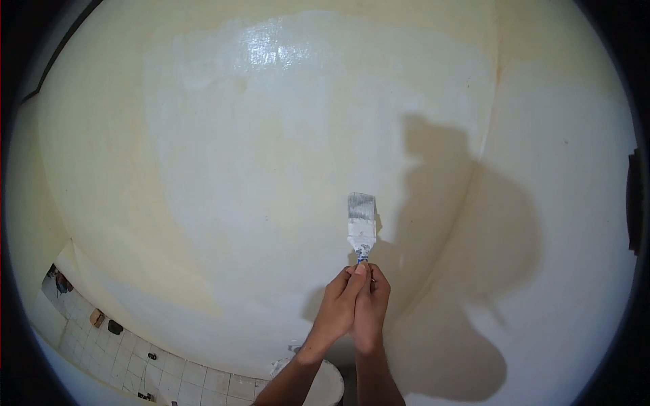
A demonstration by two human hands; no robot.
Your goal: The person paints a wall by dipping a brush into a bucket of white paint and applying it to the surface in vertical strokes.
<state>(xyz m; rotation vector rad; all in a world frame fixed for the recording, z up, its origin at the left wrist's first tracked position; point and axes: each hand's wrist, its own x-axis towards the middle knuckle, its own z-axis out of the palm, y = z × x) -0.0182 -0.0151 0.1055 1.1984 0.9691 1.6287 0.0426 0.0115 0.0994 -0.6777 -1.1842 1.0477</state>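
Observation:
Both of my hands are closed together round the handle of a paintbrush [362, 223], at the lower middle of the view. My left hand [340, 308] and my right hand [370, 304] press against each other, thumbs near the top of the handle. The brush points upward, its bristles flat before the wall [284, 169]. White paint coats its ferrule, and a bit of blue shows on the handle just above my fingers. Pale, whitish paint covers much of the yellowish wall, with a wet, glossy patch near the top.
A round white lid or bucket [326, 386] stands below my forearms. At the lower left, a tiled floor [193, 372] holds several small dark objects and a brown block [97, 318]. A wall corner runs down the right, where my shadow falls.

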